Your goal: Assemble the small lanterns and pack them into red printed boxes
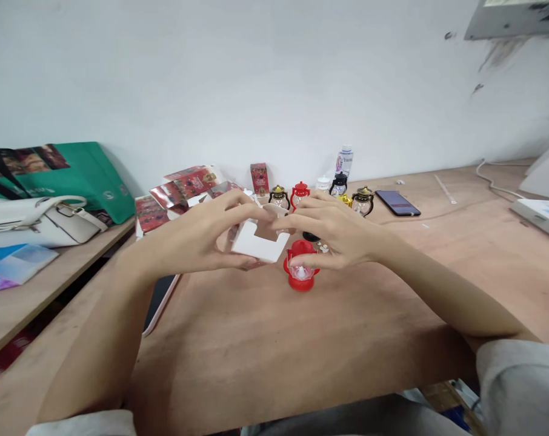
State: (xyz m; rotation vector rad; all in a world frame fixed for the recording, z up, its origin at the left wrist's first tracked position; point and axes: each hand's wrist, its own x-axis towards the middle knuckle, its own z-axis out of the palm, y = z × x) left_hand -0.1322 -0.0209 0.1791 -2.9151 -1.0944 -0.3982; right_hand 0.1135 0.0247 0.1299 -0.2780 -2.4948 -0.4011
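A small cardboard box with white inner flaps is held tilted above the table, its open end facing me. My left hand grips it from the left, thumb and fingers on opposite sides. At the flaps along its upper right edge are the fingertips of my right hand; the thumb of that hand is stretched out apart from them. Behind this thumb a red lantern with a clear middle stands upright on the table, partly hidden. I cannot tell whether the thumb touches it.
Behind my hands stand a red lantern, a black lantern, gold-topped lanterns and a bottle. Red printed boxes lie back left. A phone lies right; a white handbag and green bag sit far left.
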